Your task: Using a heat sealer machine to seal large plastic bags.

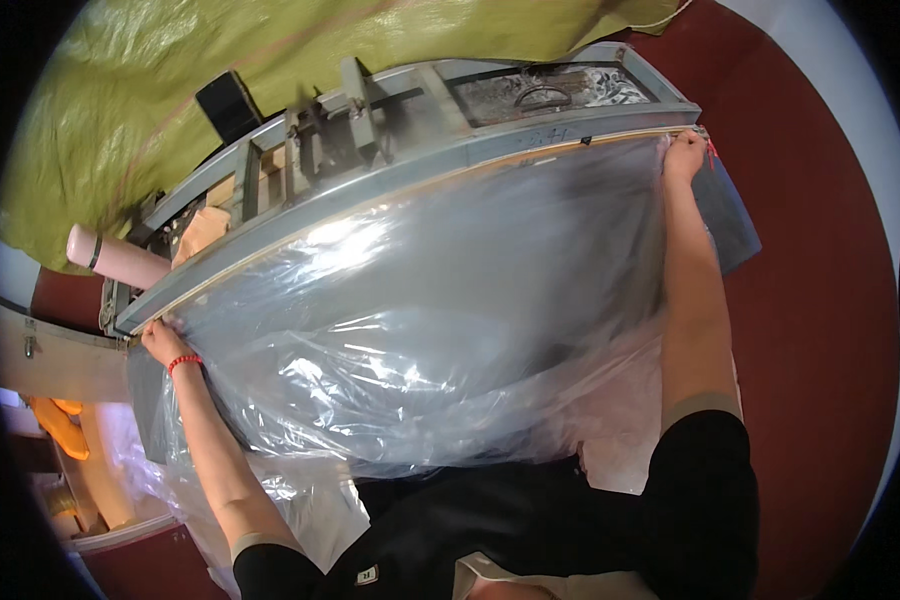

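A wide clear plastic sheet (370,370) spreads over a dark grey surface in front of me, its loose part wrinkled and shiny toward my body. My left hand (160,342), with a red bead bracelet on the wrist, pinches the sheet's far edge at the left end of a long grey metal frame (400,175). My right arm is stretched out, and my right hand (684,158) is closed on the sheet's other corner at the frame's right end. Between my hands the sheet's edge runs along a thin tan strip (460,165) on the frame's near side.
A pink bottle (120,257) lies against the frame's left part. Behind it a black phone-like slab (229,107) leans by the green tarp (170,60). The frame's far right compartment holds a dark handle (542,95). Red floor (820,300) lies to the right; an orange object (60,428) shows lower left.
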Tool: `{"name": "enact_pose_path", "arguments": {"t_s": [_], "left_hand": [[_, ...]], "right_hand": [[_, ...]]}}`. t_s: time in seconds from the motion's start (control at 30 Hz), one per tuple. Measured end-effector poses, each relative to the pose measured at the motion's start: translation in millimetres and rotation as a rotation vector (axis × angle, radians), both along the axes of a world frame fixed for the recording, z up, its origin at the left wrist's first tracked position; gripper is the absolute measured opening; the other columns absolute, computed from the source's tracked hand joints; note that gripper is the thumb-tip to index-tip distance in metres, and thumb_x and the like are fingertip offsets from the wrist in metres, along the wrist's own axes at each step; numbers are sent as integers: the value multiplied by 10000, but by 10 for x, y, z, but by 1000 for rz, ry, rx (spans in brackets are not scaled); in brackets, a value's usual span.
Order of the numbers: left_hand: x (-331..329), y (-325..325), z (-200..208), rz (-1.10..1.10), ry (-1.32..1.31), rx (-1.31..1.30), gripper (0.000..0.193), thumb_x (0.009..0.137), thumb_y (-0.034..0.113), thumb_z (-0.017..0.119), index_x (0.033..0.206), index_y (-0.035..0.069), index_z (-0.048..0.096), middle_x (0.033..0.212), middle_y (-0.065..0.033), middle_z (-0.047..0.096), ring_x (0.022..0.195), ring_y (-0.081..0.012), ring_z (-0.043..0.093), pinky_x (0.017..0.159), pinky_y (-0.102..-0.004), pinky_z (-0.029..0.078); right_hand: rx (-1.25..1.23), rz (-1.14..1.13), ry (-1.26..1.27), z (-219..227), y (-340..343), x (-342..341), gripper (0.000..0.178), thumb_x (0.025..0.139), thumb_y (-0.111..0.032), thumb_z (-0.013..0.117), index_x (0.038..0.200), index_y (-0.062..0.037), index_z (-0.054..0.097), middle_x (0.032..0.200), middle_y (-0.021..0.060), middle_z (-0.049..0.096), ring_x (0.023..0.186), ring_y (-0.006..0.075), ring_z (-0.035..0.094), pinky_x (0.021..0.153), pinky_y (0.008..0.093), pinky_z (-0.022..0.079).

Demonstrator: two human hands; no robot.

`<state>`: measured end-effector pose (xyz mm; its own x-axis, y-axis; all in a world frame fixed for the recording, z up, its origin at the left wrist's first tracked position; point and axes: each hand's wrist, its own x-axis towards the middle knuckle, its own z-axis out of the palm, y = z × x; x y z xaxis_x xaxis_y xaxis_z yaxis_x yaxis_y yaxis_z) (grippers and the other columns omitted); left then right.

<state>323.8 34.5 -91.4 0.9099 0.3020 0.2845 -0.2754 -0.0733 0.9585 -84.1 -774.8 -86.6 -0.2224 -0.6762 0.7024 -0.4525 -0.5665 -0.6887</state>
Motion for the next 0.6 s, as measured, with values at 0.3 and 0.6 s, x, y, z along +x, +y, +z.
{"name": "enact_pose_path", "arguments": {"t_s": [0.3, 0.6], "left_hand": [[-729, -150, 558, -273, 36, 184, 46, 808, 108, 521, 815, 74, 491, 660, 30, 457, 579, -61, 428, 528, -192, 361], [-1668, 546, 1132, -220, -278, 84, 113, 803, 36, 529, 890, 58, 461, 783, 23, 457, 735, -41, 429, 665, -172, 358]], "right_hand": [[-269, 374, -4, 1041, 1866, 747, 173, 792, -132, 529, 914, -9, 529, 884, 120, 542, 839, 253, 513, 760, 340, 393], [-58, 1477, 778, 1188, 4751, 1462, 216, 753, -232, 608, 823, -33, 560, 748, 49, 560, 712, 197, 537, 608, 281, 398]]}}
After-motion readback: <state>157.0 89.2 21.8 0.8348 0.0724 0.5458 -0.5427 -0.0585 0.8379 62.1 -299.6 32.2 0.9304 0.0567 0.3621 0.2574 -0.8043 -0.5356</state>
